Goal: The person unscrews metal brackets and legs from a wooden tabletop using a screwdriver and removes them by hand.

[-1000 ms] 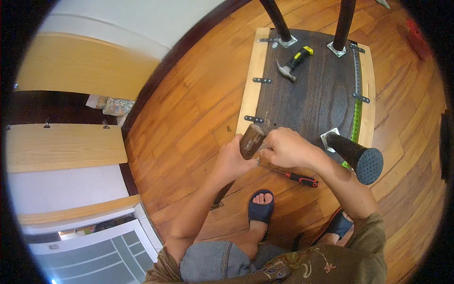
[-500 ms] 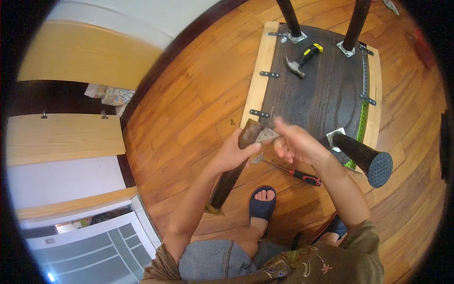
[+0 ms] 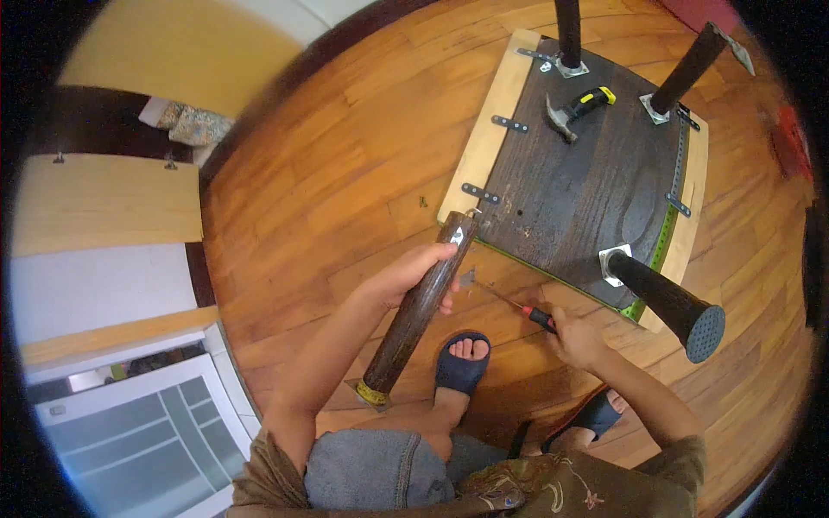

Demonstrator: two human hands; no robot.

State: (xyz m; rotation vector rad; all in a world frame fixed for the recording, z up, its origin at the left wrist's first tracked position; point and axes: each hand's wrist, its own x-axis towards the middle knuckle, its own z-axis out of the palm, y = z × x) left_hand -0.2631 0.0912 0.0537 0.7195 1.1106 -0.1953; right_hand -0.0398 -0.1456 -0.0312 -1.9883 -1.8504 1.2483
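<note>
My left hand is wrapped round the upper part of a dark brown wooden table leg, held at a slant. A small shiny metal piece shows by its upper end, and a yellowish ring with metal corners is at its lower end. Closed on the back of a red and black handle, my right hand has hold of a screwdriver. The screwdriver's shaft points toward the leg, low over the floor. Beyond both hands lies an upturned dark tabletop.
On the tabletop rests a claw hammer with a black and yellow handle. Three fitted legs rise from it, the nearest one leaning right. A green measuring strip runs along its right side. Cabinets stand at left.
My right hand has left the upper end of the leg and come down to the screwdriver. My left hand has turned the leg, whose metal bracket now faces away.
</note>
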